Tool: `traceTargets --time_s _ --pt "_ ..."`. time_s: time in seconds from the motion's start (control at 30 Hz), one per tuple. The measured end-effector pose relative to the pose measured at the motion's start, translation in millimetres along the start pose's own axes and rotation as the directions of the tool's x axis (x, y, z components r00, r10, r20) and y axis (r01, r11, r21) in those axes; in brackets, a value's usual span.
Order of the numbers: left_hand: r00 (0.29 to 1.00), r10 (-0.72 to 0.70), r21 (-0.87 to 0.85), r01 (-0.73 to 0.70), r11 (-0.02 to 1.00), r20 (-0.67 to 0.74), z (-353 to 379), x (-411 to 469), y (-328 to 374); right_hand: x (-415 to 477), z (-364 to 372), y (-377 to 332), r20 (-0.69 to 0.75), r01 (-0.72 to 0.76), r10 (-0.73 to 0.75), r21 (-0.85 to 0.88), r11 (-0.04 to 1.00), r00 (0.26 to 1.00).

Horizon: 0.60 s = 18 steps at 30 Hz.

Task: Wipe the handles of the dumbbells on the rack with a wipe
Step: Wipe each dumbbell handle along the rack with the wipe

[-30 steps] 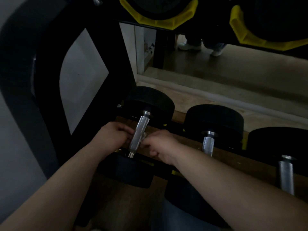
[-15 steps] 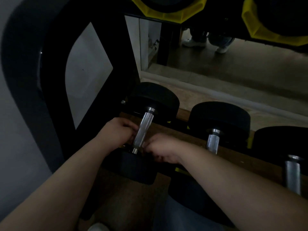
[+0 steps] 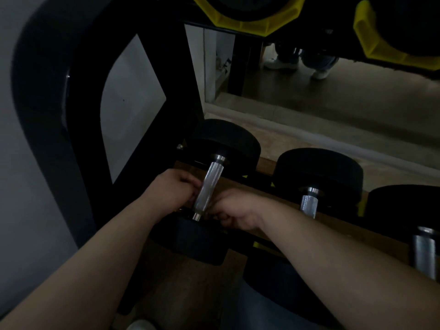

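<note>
Dim gym corner, seen from above.

Item 1: leftmost dumbbell (image 3: 226,141), lying on the lower rack rail (image 3: 264,190) at centre frame. It has round black matte heads, one far and one near. The handle (image 3: 208,189) is a bright steel cylinder with fine knurling and a plain collar at each end, and it runs from upper right to lower left.

Item 2: left hand (image 3: 173,189), bare forearm entering from the lower left. Its fingers (image 3: 190,186) are curled tight against the left side of the handle, gripping it.

Item 3: right hand (image 3: 235,210), forearm entering from the lower right, resting just beside the handle's near end. Its fingers are folded under the palm and hidden, so it cannot be told how far they close or what they hold.

Item 4: wipe. It cannot be made out in the dark between the hands.

Item 5: second dumbbell (image 3: 319,172), right of centre, of the same form, with its knurled shaft half hidden behind the brown rail and the right forearm.

Item 6: third dumbbell (image 3: 404,206), at the right edge, with a smooth-looking steel shaft.

Item 7: rack frame (image 3: 59,91), a thick curved black glossy tube at left, enclosing a pale panel.

Item 8: yellow cradles (image 3: 250,22), angular plastic, along the top edge under dark weights.

Item 9: floor (image 3: 333,98), beige and brown, with pale shoes (image 3: 281,63) at upper centre.
</note>
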State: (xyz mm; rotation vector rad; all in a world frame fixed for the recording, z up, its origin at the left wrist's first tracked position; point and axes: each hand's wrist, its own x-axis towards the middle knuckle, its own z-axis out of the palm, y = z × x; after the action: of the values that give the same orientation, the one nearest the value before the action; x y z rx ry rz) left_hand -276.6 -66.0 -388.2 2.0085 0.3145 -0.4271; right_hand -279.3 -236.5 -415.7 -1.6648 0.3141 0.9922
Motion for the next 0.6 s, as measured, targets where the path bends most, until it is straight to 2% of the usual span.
traceTargets --time_s 0.07,0.13,0.17,0.23,0.3,0.37,0.4,0.43,0.5,0.57,0.6 --pt "1.0 0.001 0.004 -0.001 1.0 -0.001 0 1 0 4 -6 -10 -0.136 0.055 -0.008 0.346 0.937 0.991" --pt "1.0 0.003 0.012 -0.003 1.0 -0.005 0 1 -1 10 -13 -20 -0.251 0.185 -0.039 0.592 0.784 0.967" --pt "1.0 0.002 0.014 -0.002 1.0 -0.005 0 2 -2 13 -14 -22 -0.277 0.23 -0.07 0.602 0.765 0.958" --pt "1.0 0.002 0.028 -0.002 1.0 -0.005 0 3 -2 13 -12 -18 -0.274 0.25 -0.132 0.455 0.855 0.953" --pt "1.0 0.007 0.045 -0.006 0.999 -0.013 0 3 -2 7 -8 -8 -0.168 0.173 -0.139 0.209 0.962 0.976" --pt "1.0 0.012 0.062 -0.011 0.998 -0.011 0 2 0 -3 -3 3 0.002 0.079 -0.079 -0.02 0.997 0.997" --pt "1.0 0.011 0.062 -0.011 0.998 -0.008 0 1 0 -6 0 5 0.041 0.065 -0.063 -0.064 0.996 0.997" --pt "1.0 0.009 0.058 -0.008 0.998 -0.006 0 0 1 -6 1 4 0.025 0.074 -0.073 -0.047 0.996 0.997" --pt "1.0 0.0 0.051 0.0 0.999 -0.002 -1 1 1 0 1 -4 -0.128 0.135 -0.116 0.152 0.979 0.985" --pt "1.0 -0.005 0.049 0.005 0.999 0.006 -1 1 1 8 -4 -15 -0.283 0.22 -0.105 0.413 0.884 0.953" --pt "1.0 -0.007 0.046 0.006 0.999 0.008 -1 1 1 11 -5 -18 -0.316 0.247 -0.09 0.501 0.829 0.945"
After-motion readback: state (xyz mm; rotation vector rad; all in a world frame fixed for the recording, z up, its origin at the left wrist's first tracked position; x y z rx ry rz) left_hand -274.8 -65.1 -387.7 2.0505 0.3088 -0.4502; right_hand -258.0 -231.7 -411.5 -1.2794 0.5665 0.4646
